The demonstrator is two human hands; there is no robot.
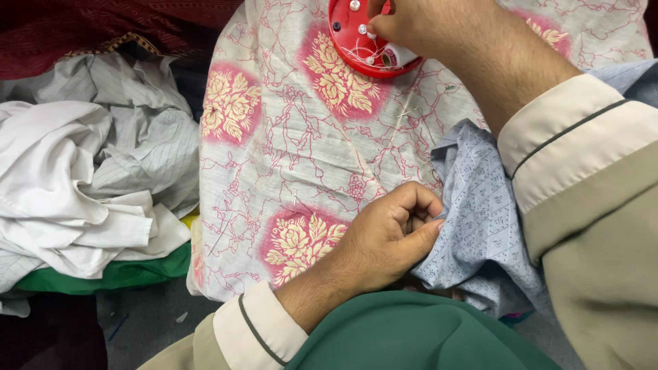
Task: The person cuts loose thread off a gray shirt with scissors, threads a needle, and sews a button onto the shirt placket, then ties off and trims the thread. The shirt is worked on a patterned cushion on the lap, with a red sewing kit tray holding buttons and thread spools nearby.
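I log: left hand (387, 236) pinching pale blue cloth (480, 219) edge, fingers curled shut | right hand (411, 24) reaching into red round tray (346, 41), grip hidden | tray lies far side, nearer right hand, well apart from left.

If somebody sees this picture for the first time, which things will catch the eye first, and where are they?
The round red tray of buttons and thread at the top centre stands out, with the right hand reaching into it. It rests on a pale cloth with pink and gold flowers filling the middle. At lower centre, the left hand pinches light blue fabric.
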